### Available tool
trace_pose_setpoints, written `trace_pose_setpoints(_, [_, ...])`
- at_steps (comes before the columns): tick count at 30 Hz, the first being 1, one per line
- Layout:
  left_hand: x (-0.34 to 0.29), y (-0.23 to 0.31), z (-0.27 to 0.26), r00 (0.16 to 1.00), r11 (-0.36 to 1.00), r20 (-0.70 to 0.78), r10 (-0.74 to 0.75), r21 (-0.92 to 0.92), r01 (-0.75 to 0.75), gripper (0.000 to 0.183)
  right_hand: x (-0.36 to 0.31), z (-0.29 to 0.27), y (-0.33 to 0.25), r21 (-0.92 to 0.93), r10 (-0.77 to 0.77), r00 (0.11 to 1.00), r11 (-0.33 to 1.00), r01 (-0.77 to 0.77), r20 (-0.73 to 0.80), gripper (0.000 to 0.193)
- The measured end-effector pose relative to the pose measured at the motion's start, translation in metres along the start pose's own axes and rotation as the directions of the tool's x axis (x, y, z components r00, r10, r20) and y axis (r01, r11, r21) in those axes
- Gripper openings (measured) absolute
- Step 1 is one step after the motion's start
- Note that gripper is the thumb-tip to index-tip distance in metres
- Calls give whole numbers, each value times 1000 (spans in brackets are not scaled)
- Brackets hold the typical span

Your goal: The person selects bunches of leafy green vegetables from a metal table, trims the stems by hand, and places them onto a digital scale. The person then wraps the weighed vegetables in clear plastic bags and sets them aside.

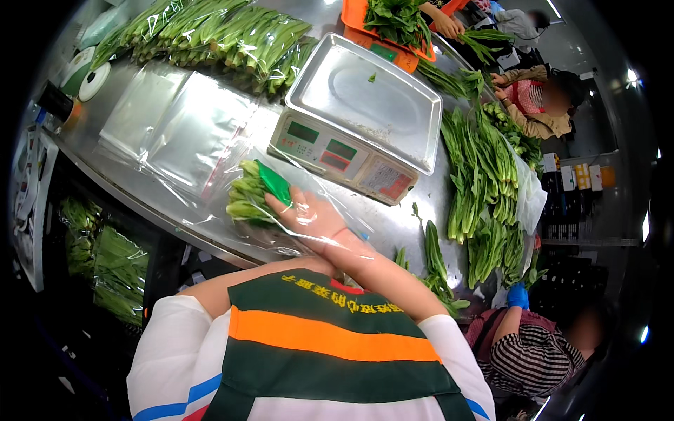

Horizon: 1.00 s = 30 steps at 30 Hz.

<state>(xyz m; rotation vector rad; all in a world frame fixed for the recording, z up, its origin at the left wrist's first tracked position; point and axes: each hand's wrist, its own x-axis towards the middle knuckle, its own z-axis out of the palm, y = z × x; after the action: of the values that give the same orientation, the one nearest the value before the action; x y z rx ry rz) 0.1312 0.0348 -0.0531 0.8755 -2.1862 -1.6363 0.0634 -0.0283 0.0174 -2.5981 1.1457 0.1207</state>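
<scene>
A bundle of leafy green stalks [247,198] lies in a clear plastic bag near the table's front edge, its pale cut ends toward the left. A bright green patch or label [273,184] shows on the bundle's upper side. My right hand [314,216] is closed over the bundle, thumb and fingers pressing it through or inside the film; I cannot tell which. My left forearm [281,272] runs along the near edge toward my right wrist. The left hand's fingers are hidden there. A stack of flat clear bags [193,133] lies just beyond the bundle.
A digital scale [365,98] with a steel tray stands ahead. Bagged greens [217,42] are heaped at the far left, loose leafy greens [484,175] at the right. An orange scale [382,50] holds greens at the back. Co-workers [533,351] stand along the right side.
</scene>
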Motion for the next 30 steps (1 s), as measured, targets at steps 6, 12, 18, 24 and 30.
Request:
trace_pose_setpoints(6, [-2, 13, 13, 984, 998, -178, 15, -60, -26, 23, 6, -18, -14, -94, 55, 979, 995, -37, 196, 53])
trace_pose_setpoints(12, [25, -5, 18, 990, 959, 127, -69, -263, 100, 21, 3, -34, -3, 406, 6, 1000, 914, -16, 24, 60])
trace_pose_setpoints(18, [18, 53, -64, 889, 924, 263, 374, -190, -332, 19, -76, -14, 81, 708, 154, 980, 678, -197, 125, 41])
trace_pose_setpoints(24, [-29, 180, -141, 577, 572, 71, 814, -272, -774, 17, -113, -157, 17, 698, 285, 919, 716, -15, -273, 11])
trace_pose_setpoints(30, [-31, 151, -150, 917, 791, -161, 365, -466, -397, 15, -108, -141, 26, 564, 430, 791, 815, -134, -434, 22])
